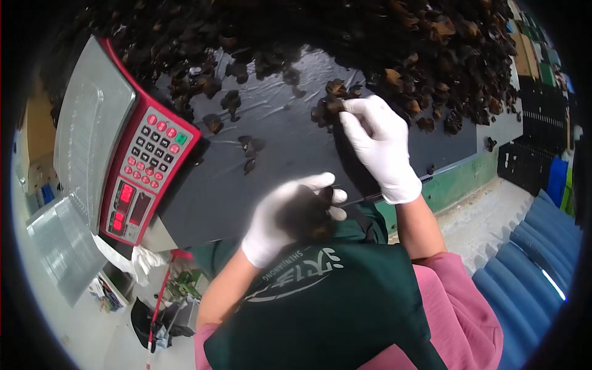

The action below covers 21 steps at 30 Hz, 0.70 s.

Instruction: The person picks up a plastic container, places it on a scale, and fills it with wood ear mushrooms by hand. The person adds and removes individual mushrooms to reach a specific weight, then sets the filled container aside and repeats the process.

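while the left hand (290, 216) cupped a handful of dried mushrooms (305, 216), the right hand (379, 148) pinched more from the large heap (382, 49); the scale (92, 123) sat bare.

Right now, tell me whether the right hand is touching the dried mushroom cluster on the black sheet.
Touching. The head view shows the right hand with gloved fingers pinching the dried mushroom cluster.

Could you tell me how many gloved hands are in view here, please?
2. The left hand is cupped just above the green apron, holding dark dried pieces. The right hand reaches to a small clump on the black sheet.
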{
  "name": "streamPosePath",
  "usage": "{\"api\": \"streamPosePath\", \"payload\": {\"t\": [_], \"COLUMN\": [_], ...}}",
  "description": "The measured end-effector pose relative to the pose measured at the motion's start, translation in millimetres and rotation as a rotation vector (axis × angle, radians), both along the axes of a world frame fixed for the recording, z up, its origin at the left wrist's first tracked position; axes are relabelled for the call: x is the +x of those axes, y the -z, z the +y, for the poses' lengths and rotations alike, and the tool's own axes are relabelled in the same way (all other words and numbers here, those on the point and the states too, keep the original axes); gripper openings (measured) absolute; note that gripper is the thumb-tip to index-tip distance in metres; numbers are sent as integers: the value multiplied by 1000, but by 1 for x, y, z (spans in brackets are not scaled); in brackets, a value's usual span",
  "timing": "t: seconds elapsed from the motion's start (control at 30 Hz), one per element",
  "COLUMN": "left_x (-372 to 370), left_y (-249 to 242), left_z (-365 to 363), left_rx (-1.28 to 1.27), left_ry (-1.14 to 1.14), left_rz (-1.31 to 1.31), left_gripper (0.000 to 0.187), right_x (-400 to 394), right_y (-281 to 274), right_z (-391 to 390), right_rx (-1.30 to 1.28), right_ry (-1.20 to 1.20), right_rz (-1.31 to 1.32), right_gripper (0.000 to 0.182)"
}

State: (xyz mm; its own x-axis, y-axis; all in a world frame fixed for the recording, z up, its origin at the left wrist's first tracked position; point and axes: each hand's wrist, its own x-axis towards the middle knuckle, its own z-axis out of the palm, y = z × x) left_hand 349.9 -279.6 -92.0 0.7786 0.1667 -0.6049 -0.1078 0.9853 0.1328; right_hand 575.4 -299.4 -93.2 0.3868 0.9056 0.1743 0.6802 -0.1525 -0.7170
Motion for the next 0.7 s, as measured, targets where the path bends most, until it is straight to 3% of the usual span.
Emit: {"api": "streamPosePath", "payload": {"t": [0.13,0.2,0.27,0.3,0.33,0.43,0.57,0.67,0.7], "left_x": [3,6,5,3,2,1,-1,-4,-3], "left_y": [-7,-2,15,8,0,0,5,7,1], "left_z": [6,5,0,1,2,3,2,1,3], "left_rx": [151,38,-199,-57,80,66,40,92,105], "left_ry": [105,50,-65,-6,61,76,38,27,38], "left_rz": [-37,-101,-204,-124,-39,-26,-93,-96,-67], "left_gripper": [68,69,71,71,70,66,65,65,65], "right_x": [1,5,9,5,12,3,-12,-6,-7], "right_y": [-49,-56,-71,-57,-46,-21,4,8,-3], "right_z": [-24,-34,-36,-33,-27,-8,16,8,6], "right_rx": [-228,-137,-378,-179,-138,-59,27,45,-35], "right_ry": [-22,-324,-370,-292,-259,-80,-134,-78,-31], "right_rz": [419,452,514,431,227,71,-456,-210,-21], "right_gripper": [10,12,16,20,20,21,20,17,13]}}
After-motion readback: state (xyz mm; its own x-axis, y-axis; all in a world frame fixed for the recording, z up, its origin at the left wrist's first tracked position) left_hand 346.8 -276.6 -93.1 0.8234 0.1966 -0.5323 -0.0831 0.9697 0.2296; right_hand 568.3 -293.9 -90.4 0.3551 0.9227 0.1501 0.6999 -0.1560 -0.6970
